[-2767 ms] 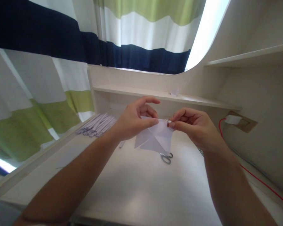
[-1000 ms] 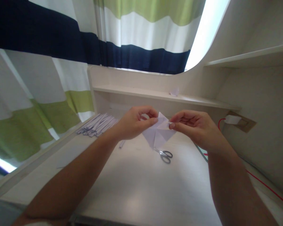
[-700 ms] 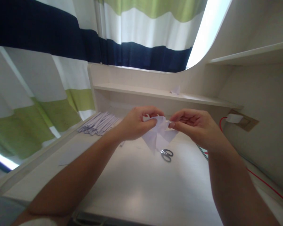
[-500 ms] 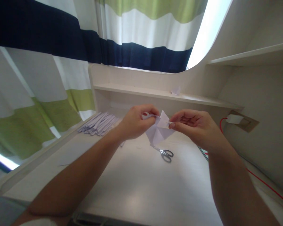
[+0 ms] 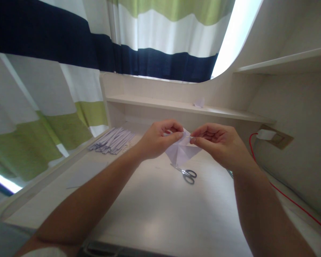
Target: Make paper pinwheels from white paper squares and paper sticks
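Above the desk, a folded piece of thin white paper (image 5: 180, 151) hangs between my hands, its creased points spreading downward. My left hand (image 5: 166, 137) pinches its upper left part between thumb and fingers. Close beside it, my right hand (image 5: 214, 141) has thumb and forefinger pressed together on a thin pale stick (image 5: 188, 136), whose tip meets the paper near my left thumb. The stick's far end is hidden by my fingers. Below the paper lie scissors (image 5: 188, 174) with dark handles.
A pile of folded paper strips (image 5: 113, 140) lies at the back left, with small pale pieces (image 5: 127, 147) beside it. A flat white sheet (image 5: 87, 173) rests near my left forearm. Another folded paper (image 5: 199, 102) stands on the shelf (image 5: 155, 103). A red cable (image 5: 296, 205) runs along the right.
My left hand has shifted slightly right, bringing its fingertips nearer to my right hand. The paper has turned a little, and its upper point is now mostly behind my fingers.
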The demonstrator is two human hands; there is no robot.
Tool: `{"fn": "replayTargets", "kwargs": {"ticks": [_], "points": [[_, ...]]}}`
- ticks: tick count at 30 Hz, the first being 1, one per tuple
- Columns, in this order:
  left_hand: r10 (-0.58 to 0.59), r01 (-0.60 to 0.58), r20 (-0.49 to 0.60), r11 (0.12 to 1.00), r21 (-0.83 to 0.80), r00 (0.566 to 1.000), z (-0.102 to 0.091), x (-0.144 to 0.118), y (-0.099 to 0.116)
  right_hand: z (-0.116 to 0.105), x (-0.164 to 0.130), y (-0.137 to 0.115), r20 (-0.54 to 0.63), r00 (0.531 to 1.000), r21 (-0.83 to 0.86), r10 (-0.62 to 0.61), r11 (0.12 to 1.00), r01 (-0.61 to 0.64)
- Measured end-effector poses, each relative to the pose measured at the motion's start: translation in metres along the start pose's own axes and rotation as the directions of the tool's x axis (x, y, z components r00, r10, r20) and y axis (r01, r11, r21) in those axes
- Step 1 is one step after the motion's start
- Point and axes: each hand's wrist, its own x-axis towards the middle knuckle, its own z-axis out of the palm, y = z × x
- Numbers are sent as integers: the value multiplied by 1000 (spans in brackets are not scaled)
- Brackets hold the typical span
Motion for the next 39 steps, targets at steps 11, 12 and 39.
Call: {"fn": "replayTargets", "kwargs": {"ticks": [11,12,39], "points": [[-50,50,-8,996,-76,999,1,0,3,4,-2,-2,-80,994,-101,-68,993,60],[-48,47,-12,997,-60,999,0,0,4,4,-2,-2,-86,994,-79,-70,995,63],[81,-78,-23,991,108,996,-5,-3,12,4,-2,-7,-95,995,32,-29,999,32]]}}
